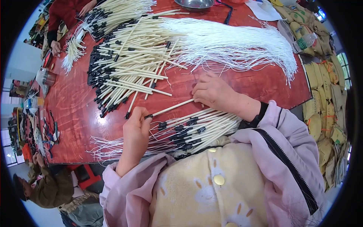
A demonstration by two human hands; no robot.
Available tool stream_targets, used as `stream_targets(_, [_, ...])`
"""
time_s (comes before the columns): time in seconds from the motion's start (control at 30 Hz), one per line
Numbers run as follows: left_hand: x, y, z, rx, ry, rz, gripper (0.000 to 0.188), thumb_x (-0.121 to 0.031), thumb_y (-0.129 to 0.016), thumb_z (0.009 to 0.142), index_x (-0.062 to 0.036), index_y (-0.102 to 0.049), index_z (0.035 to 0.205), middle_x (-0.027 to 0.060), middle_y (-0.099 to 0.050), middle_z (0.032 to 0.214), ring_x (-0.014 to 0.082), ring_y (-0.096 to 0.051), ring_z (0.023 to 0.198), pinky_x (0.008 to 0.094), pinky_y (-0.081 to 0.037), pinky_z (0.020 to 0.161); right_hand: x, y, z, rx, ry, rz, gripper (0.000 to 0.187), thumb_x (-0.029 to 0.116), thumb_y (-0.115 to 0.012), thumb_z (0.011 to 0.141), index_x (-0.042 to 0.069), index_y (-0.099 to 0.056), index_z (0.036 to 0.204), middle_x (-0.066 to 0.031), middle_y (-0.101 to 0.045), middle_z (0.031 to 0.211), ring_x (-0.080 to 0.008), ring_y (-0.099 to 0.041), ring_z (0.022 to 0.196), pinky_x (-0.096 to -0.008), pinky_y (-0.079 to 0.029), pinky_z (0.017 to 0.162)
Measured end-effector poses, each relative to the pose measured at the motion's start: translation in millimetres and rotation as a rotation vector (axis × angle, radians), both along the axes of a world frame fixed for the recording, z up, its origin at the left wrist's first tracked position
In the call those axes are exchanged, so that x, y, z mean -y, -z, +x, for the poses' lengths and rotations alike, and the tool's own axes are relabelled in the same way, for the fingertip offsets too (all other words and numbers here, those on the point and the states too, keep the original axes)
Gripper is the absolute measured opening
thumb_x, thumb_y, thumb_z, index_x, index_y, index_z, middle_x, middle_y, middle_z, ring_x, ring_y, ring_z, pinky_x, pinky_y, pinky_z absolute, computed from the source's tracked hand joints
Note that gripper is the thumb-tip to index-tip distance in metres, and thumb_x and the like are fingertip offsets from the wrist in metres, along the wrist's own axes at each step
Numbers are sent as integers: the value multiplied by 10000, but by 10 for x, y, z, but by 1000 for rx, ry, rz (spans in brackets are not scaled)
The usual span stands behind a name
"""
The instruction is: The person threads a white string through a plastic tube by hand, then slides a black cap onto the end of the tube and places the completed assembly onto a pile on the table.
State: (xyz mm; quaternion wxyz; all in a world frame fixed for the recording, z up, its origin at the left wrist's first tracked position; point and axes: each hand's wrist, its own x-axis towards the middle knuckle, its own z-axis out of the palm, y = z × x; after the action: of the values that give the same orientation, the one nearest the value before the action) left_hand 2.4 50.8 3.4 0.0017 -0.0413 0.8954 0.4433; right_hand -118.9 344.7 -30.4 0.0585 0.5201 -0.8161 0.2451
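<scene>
1. Nearest, below both hands, is the yellow front (pixel 189 189) of the person's clothing, with pink sleeves (pixel 291 140) running up to the wrists.
2. Between the wrists lies a near bundle (pixel 211 130) of pale sticks with black ends, partly under the right forearm; its white strings (pixel 107 147) trail out past the left wrist.
3. The left hand (pixel 135 130) pinches a stick (pixel 172 108) close to its black end, thumb against fingers.
4. The right hand (pixel 217 92) pinches the same stick at its other end, fingers bent — so it slants across the gap between the hands, rising to the right, above the red table (pixel 75 125).
5. Just beyond the left hand, a big heap (pixel 132 56) of similar sticks lies crisscrossed, most black ends to the left.
6. Beyond the right hand spreads a thick swath of white cords (pixel 238 41).
7. Farther past the left hand, a co-worker's hand (pixel 55 48) rests near a small bundle (pixel 75 51).
8. Farthest out — a metal bowl (pixel 194 3) ahead of both hands, a bottle (pixel 306 41) and sacks (pixel 321 90) off beyond the right one.
</scene>
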Motion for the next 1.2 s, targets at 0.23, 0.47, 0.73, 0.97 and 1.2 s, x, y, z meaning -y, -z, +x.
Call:
stream_targets(0.23, [440, -39, 170, -26, -63, -303, 125, -22, -624, 947, -6, -649, 1068, 52, -608, 763, 136, -535, 613, 311, -449, 580, -120, -235, 69, -13, 27, -48, 124, 116, -805, 763, 88, -707, 834, 6, -688, 923, -221, -601, 942, -400, -465, 879])
stream_targets(0.47, [1654, -245, 728, -42, -313, -752, 132, -36, -662, 895, 40, -675, 1002, 218, -662, 1012, 346, -652, 871, 400, -511, 769, -638, -770, 220, 66, 64, -42, 156, 157, -826, 774, 79, -699, 822, 13, -704, 955, -239, -595, 921, -420, -452, 869])
stream_targets(0.73, [914, -280, 599, -148, -123, -698, 279, -32, -677, 878, 10, -652, 1152, 202, -656, 1135, 410, -612, 1092, 457, -467, 967, -1045, -650, 482, 332, 109, 66, 251, 197, -770, 857, 50, -713, 1053, -67, -692, 1160, -291, -574, 1030, -434, -431, 938])
stream_targets(0.97, [-314, -324, -286, -145, 432, -290, 390, -152, -747, 870, 7, -656, 1215, 219, -640, 1241, 415, -600, 1161, 479, -474, 1014, -1189, -413, 113, 125, 464, 150, 299, 167, -657, 954, 33, -665, 1221, -128, -662, 1219, -325, -573, 1119, -432, -431, 997])
stream_targets(1.2, [-1041, 167, -1208, -362, 647, -584, 730, -350, -786, 839, 20, -499, 1399, 295, -449, 1460, 435, -433, 1378, 491, -444, 1093, -1452, 62, -623, 88, 638, 60, 290, 121, -581, 988, 38, -641, 1260, -144, -629, 1247, -357, -568, 1159, -420, -438, 1015])
